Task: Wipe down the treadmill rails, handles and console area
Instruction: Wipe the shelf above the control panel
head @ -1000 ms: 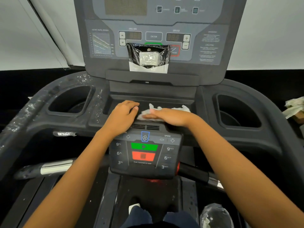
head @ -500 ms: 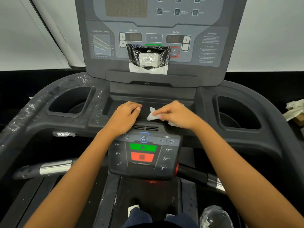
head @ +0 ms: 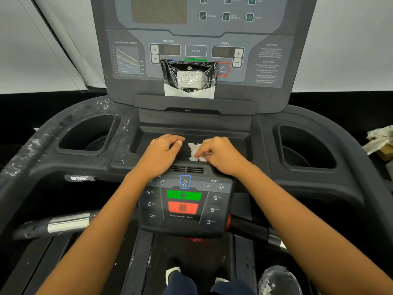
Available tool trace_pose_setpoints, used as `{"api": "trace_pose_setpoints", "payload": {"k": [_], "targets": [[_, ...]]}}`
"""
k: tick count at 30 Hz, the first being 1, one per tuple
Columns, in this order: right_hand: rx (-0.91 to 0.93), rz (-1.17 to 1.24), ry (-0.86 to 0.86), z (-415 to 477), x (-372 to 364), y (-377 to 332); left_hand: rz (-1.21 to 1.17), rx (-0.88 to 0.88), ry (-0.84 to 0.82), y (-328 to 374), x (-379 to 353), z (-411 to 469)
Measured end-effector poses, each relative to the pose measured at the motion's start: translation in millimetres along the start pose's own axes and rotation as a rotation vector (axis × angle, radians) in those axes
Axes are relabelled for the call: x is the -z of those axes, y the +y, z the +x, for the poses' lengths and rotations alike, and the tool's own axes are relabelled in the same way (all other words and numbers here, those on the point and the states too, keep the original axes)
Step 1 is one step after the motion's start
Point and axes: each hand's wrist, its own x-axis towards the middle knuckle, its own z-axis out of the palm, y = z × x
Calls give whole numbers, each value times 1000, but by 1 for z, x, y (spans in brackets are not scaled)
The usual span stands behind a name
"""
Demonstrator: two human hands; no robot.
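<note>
Pinching a crumpled white wipe at centre frame, the right hand presses it into the shallow black tray below the console. Its grip is narrow, fingertips closed on the wipe. Just beside it the left hand lies palm down, fingers curled, holding nothing. Deep oval cup holders flank the tray. A glossy plastic-wrapped packet covers the console's lower buttons. Wet specks dot the left rail.
</note>
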Motion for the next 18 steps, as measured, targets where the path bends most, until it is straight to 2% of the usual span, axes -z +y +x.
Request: {"api": "trace_pose_setpoints", "payload": {"k": [3,5,7,16,18], "targets": [[-103,121,68,-23,15,16,-18,6,-9,1,1,0],[-163,125,5,-38,25,23,-20,14,-20,-1,0,0],[-164,106,-40,-37,24,19,-15,7,-29,0,-1,1],[-150,102,-40,-18,16,8,-26,60,13,0,1,3],[-191,196,-51,-25,20,14,-26,62,9,-2,0,3]]}}
